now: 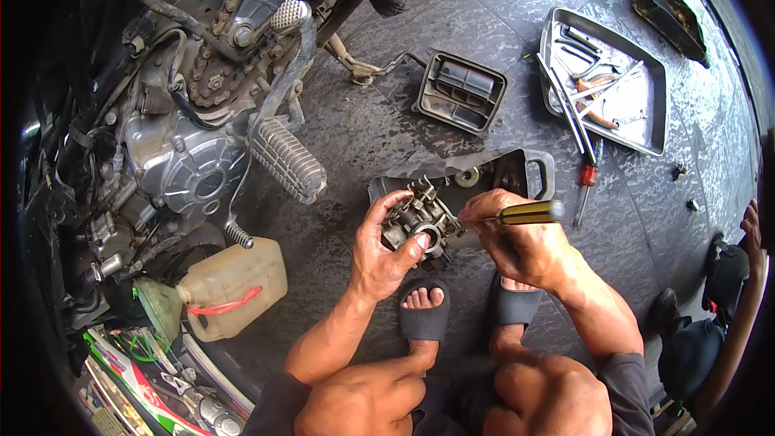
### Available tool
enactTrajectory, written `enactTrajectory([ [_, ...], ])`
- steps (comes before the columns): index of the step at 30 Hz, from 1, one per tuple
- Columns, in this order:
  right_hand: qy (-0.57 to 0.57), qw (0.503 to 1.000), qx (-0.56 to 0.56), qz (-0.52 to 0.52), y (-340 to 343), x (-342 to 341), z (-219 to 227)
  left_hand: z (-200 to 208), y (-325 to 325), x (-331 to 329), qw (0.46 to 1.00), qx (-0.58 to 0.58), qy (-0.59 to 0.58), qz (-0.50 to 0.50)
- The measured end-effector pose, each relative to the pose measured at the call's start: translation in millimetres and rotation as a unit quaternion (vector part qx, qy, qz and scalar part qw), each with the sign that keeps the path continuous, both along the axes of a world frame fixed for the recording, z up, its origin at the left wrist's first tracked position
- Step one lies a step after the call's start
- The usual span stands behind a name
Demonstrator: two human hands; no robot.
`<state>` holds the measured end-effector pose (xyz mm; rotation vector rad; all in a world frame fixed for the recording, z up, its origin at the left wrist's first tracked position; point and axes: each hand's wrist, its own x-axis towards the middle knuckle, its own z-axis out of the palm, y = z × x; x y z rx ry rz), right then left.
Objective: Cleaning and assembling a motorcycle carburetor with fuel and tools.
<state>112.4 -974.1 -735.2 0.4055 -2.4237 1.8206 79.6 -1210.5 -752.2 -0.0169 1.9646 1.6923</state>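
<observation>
A greasy metal carburetor (416, 222) is held up over the floor between my knees and the motorcycle. My left hand (381, 249) wraps round its left side, the thumb lying by the round bore. In my right hand (521, 241) is a screwdriver (526, 213) with a yellow and black handle. Its shaft points left at the carburetor's right side; whether the tip touches is hidden by my fingers. Beneath and behind the carburetor lies a cut-open plastic container (539, 173) with a handle, a round metal part (466, 178) inside.
The motorcycle engine (202, 169) and footpeg (289, 160) stand at left. A black airbox cover (462, 90) lies ahead. Farther right are a metal tool tray (658, 113), a red-handled screwdriver (587, 182) and a dark tray (666, 12). A plastic jug (242, 282) sits left; another person (710, 347) is at right.
</observation>
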Motion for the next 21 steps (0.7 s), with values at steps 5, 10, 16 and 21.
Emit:
enactTrajectory([
  [5, 0.009, 1.000, 0.008, -0.016, 0.1, 0.9, -1.5, 6.9, 2.8, -1.7, 1.000, 0.014, 0.002, 0.000],
  [10, 0.038, 0.999, -0.018, -0.006, -3.1, 3.0, -6.2, 12.3, 5.9, -2.3, 1.000, 0.023, 0.005, 0.007],
  [16, 0.047, 0.999, -0.020, -0.019, -0.8, 3.6, -11.8, 15.0, 8.0, -1.5, 0.999, 0.035, -0.007, 0.020],
  [21, 0.053, 0.998, -0.013, -0.011, -0.6, 4.3, -13.0, 14.4, 7.1, -0.5, 1.000, 0.017, 0.022, 0.004],
])
